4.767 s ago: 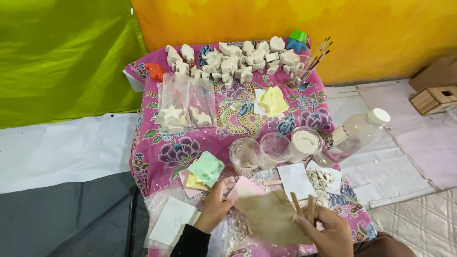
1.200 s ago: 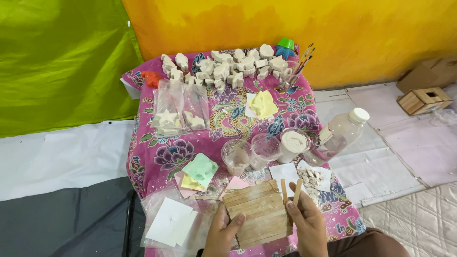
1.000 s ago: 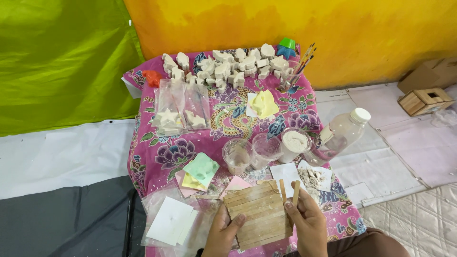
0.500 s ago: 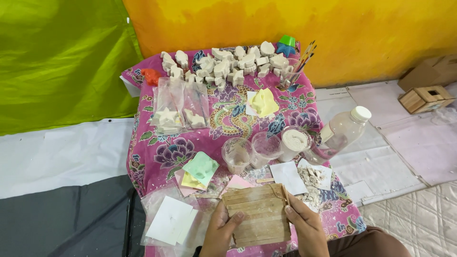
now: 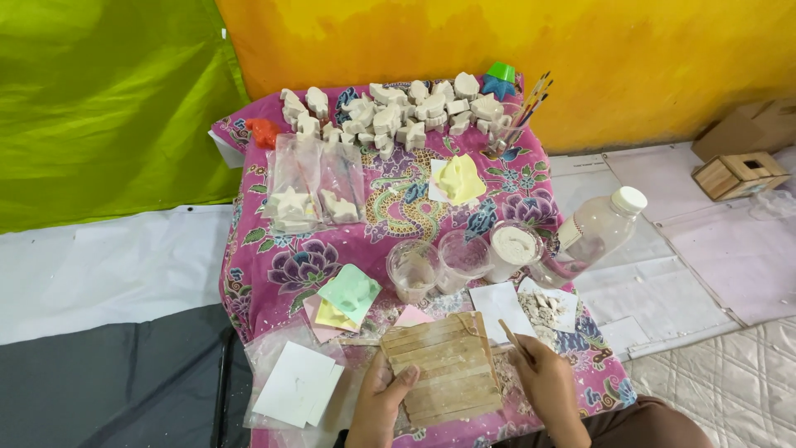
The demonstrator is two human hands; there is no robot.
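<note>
Hands have settled lower on the surface (image 5: pixel 274 274) than a moment ago: the wooden stick mat (image 5: pixel 442 367) now lies flat on the flowered cloth instead of being lifted. The left hand (image 5: pixel 383 404) clasps its near left edge, thumb on top. The right hand (image 5: pixel 543 383) has drawn off the mat's right edge and pinches a thin wooden stick (image 5: pixel 511 336), so the mat looks positioned.

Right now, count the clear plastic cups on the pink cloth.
3, in a row just beyond the wooden stick mat: the left cup, the middle cup, and the right cup, filled with white powder, beside the plastic bottle.
</note>
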